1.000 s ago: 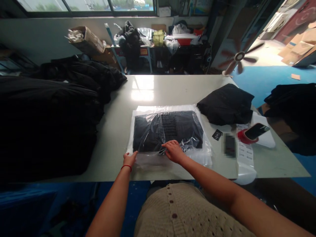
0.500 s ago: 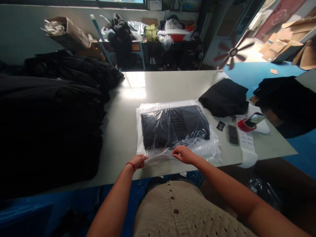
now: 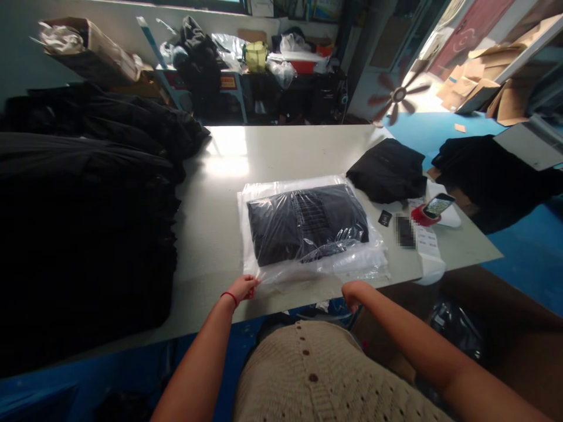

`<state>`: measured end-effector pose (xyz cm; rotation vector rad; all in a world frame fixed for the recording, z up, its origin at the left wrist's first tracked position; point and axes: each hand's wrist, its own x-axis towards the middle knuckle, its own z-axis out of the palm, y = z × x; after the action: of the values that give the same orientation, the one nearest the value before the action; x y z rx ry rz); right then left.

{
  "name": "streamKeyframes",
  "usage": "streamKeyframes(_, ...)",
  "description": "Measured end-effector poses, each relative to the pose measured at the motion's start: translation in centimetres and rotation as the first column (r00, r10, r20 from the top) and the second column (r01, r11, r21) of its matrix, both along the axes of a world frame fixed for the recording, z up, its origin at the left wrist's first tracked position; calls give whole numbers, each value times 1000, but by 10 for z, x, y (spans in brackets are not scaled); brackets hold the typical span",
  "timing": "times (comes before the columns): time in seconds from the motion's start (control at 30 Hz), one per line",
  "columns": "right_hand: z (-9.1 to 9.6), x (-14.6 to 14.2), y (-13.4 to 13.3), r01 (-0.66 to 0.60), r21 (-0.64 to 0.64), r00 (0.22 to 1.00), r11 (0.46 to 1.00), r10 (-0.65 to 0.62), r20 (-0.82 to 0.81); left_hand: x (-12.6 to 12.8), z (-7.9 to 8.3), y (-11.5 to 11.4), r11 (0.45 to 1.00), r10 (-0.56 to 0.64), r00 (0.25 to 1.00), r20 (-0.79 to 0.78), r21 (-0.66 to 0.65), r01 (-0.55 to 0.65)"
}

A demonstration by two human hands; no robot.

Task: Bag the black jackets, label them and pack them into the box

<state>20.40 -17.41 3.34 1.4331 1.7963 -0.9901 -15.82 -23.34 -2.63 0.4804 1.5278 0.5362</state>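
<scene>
- Done: a folded dark garment (image 3: 305,223) lies flat inside a clear plastic bag (image 3: 360,266), squarely in the middle of the worktop (image 3: 281,152), with loose film gathered along its near side
- Left undone, as things lie: no seal or tape shows on the bag's near edge, and a folded black garment (image 3: 386,171) sits just beyond the bag, unwrapped
- The left hand (image 3: 241,288) is at the bag's near corner, its fingers (image 3: 254,281) apparently pinching the film
- The right hand (image 3: 353,295) has come off the bag and hangs at the worktop's near edge, its fingers (image 3: 349,302) curled over nothing; how tightly, I cannot tell
- Nearby lie a phone in a red case (image 3: 435,207), a small black label (image 3: 385,218) and a printed white sheet (image 3: 428,246)
- Stacked black garments (image 3: 83,205) fill the left side
</scene>
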Motion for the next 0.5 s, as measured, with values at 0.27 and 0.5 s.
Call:
streamKeyframes(0.27, 21, -26, 26, -91, 374, 968, 923, 170, -184, -9, -1, -11, 988, 52, 994, -98, 147, -37)
streamKeyframes(0.5, 32, -74, 76, -33, 614, 805, 789, 385, -451, 13, 24, -15, 557, 38, 586, -809, 504, 660)
